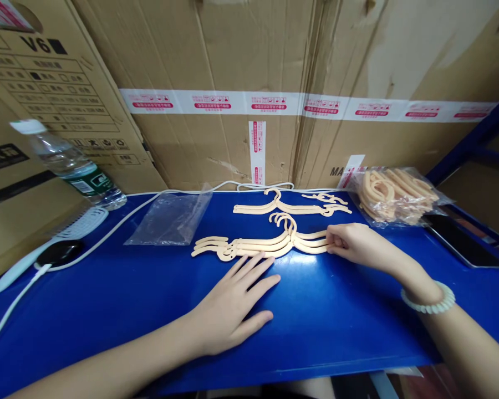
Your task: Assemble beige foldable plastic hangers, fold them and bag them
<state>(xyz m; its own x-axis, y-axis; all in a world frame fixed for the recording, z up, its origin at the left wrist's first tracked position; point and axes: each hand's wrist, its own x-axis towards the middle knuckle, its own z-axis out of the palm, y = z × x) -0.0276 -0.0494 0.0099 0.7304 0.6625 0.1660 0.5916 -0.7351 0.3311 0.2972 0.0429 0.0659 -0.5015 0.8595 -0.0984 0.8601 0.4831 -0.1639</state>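
Several cream-coloured folding clothes hangers (261, 245) lie overlapped on the blue table, their hooks pointing away from me. My right hand (345, 242) is closed around the right end of this group, with its fingertips pinched on a hanger arm. My left hand (243, 302) lies flat and spread, its fingertips at the lower edge of the hangers' left side. Behind them is another cream hanger (278, 207) with its hook up, and its right end bends into folded pieces. Small loose-looking cream hanger parts (325, 198) sit just behind that end.
At the back right is a clear bag of folded hangers (393, 194), beside a dark phone (463, 241). A flat clear plastic bag (166, 219) lies left of the hangers. A water bottle (72, 166), pale hairbrush (54, 244), black device (60, 253) and white cable stand left. Cardboard boxes (216, 149) wall the back.
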